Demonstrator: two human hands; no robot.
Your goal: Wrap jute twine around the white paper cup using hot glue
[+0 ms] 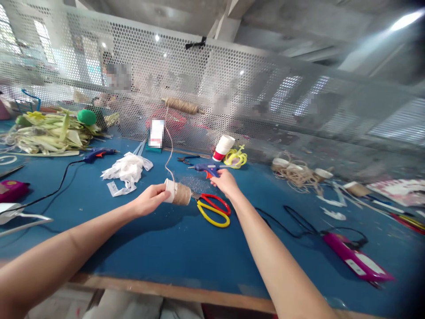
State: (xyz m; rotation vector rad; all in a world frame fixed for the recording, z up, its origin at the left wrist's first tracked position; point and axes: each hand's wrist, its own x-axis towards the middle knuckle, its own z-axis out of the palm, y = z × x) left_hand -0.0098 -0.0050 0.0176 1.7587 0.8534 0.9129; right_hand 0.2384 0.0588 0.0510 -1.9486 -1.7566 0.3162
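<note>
My left hand (153, 198) grips a white paper cup (170, 190) by its bare end. The cup lies on its side, with brown twine (182, 194) wound around the rest of it. A loose strand of twine (170, 153) runs from the cup up to a wound roll of twine (182, 106) at the mesh panel. My right hand (226, 182) is closed around a blue hot glue gun (206, 168), whose nozzle points left, above and beyond the cup. Scissors with red and yellow handles (214, 217) lie beside the cup, their blades partly hidden behind it.
On the blue table (186, 248) lie crumpled white plastic strips (128, 170), a second glue gun (98, 154), pliers (189, 158) and stacked paper cups (223, 148). Corn husks (56, 130) are piled at left. A purple power strip (357, 258) and dark cord sit at right. Perforated mesh (139, 57) stands behind.
</note>
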